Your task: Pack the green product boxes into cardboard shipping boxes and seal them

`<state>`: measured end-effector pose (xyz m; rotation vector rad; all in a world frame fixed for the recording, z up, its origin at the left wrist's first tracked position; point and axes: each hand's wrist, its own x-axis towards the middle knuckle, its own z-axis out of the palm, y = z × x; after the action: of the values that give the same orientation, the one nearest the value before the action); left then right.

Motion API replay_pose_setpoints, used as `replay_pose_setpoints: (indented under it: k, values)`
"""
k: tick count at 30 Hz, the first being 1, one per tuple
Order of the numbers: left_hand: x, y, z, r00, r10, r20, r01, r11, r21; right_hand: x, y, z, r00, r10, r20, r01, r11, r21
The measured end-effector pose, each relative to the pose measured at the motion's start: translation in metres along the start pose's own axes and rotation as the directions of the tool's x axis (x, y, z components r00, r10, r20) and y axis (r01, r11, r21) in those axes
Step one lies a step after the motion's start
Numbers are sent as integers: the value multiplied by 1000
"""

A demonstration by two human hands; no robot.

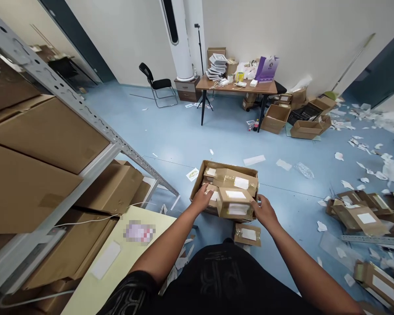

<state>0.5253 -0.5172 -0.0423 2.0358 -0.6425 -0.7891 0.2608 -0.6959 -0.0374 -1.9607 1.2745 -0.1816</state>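
Four smaller boxes can be made out inside one open carton [199,175] on the blue floor [170,144], just in front of the person. Three lie lower in it: a corner box [211,172] at the far left, a long box [228,177] beside it, and a left box [213,195] nearer the person. The fourth, a tilted box [226,208], sits at the near side on top, its outline blurred; two white labels show on it. One more small box [238,238] is on the floor, just beyond the person's feet.

Two hands are at the carton. The left hand [202,199] has its fingers partly bent, the tips on the left box; whether they press on it or grip it, I cannot tell. The right hand [265,212] is half curled, thumb and fingers at the right end of the tilted box, near the carton's rim; whether they pinch it is not clear.

One desk [236,89] stands by the far wall, with one purple bag [265,70] and one stack of papers [216,65] on it. One black chair [160,84] stands to its left. Further boxes, too overlapped to count, fill a metal shelf [108,131] on the left.
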Motion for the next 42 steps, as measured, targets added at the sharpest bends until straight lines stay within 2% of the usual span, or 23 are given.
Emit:
replay_pose_setpoints:
  k: [2, 5, 9, 12, 18, 22, 26, 30, 33, 37, 42]
  values:
    - [-15, -9, -10, 1000, 3, -17, -3, 1000, -28, 0, 7, 8, 1000, -2, 30, 1, 1000, 21]
    - [-49, -20, -35, 1000, 11, -25, -11, 999, -30, -10, 10, 24, 998, -21, 58, 20, 999, 25]
    - [-99, -34, -70, 999, 5, -37, -7, 999, -34, -34, 1, 44, 999, -21, 33, 20, 1000, 18]
    - [-137, -47, -95, 999, 3, -36, -5, 998, -68, -56, -18, 55, 1000, -20, 4, 20, 1000, -7]
    - [-208, -80, -150, 1000, 24, -14, -26, 991, -130, -105, -70, 85, 998, -61, 12, 61, 997, -46]
    - [-242, -101, -180, 995, 34, -91, -47, 989, -142, -137, -96, 109, 983, -166, 76, 173, 981, -87]
    - [-273, -114, -195, 982, 10, -188, -42, 985, -169, -150, -114, 123, 947, -274, 166, 298, 944, -142]
    - [-301, -119, -191, 952, -68, -299, 3, 977, -212, -139, -137, 130, 889, -367, 273, 414, 899, -141]
    - [-318, -122, -173, 899, -135, -418, 35, 970, -239, -123, -155, 137, 820, -452, 351, 512, 853, -100]
    - [-342, -120, -130, 795, -252, -551, 101, 952, -289, -103, -164, 141, 683, -557, 473, 625, 780, 15]
    - [-373, -96, -56, 643, -415, -643, 214, 904, -370, -86, -139, 136, 526, -570, 631, 681, 727, 89]
